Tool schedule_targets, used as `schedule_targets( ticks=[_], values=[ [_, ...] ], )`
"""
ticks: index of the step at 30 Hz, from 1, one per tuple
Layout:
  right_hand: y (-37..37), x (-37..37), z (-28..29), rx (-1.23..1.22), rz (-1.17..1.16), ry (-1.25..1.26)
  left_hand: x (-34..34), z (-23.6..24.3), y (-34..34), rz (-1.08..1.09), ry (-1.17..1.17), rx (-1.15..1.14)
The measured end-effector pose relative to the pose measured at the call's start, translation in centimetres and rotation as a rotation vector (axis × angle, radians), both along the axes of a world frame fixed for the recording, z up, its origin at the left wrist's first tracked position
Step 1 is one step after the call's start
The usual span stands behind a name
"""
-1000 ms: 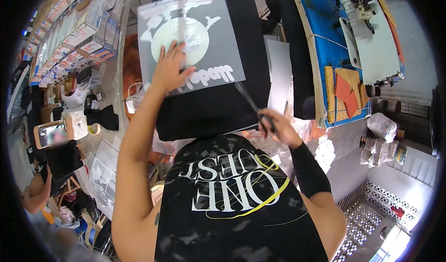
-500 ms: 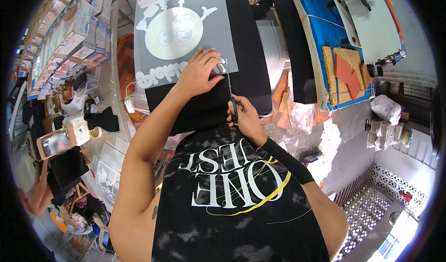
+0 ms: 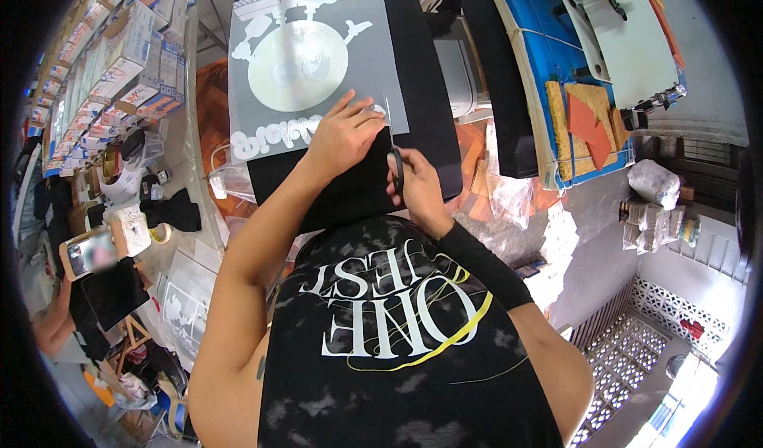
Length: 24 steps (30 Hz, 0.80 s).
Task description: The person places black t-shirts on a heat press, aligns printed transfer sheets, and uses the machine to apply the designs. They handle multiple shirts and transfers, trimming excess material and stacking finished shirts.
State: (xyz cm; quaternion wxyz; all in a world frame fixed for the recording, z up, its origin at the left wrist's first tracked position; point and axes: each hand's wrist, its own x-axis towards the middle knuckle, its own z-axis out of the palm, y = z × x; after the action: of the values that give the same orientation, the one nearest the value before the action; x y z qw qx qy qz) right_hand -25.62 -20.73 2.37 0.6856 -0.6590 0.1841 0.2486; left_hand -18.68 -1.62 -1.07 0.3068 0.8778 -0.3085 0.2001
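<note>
Sliding lower, the left hand [image 3: 343, 134] now pins the transfer sheet's [image 3: 314, 62] corner.

Stacked boxes [image 3: 119, 58] line the shelves at left; a blue mat [image 3: 548, 66] holds orange cork pieces [image 3: 584, 114] beside plastic bags [image 3: 656, 182].

We see our left hand [image 3: 343, 134] pressing flat on the lower right corner of a clear transfer film printed with a white round design [image 3: 306, 62], which lies on a black fabric-covered board [image 3: 429, 106]. Just right of that corner, our right hand [image 3: 417, 186] grips dark-handled scissors [image 3: 396, 164], blades pointing up at the film's edge. Left of the board stand stacked cardboard boxes [image 3: 119, 58].
</note>
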Motion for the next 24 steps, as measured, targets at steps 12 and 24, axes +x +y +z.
schedule_targets(
  ticks=[12,24],
  values=[
    [1.5,8.2,-0.7,0.01,-0.029,-0.123,-3.2,5.7,-0.1,0.049,-0.027,-0.062],
    [3.1,13.2,-0.4,0.003,-0.017,-0.183,-6.4,8.8,0.1,0.073,-0.067,-0.103]
  ],
)
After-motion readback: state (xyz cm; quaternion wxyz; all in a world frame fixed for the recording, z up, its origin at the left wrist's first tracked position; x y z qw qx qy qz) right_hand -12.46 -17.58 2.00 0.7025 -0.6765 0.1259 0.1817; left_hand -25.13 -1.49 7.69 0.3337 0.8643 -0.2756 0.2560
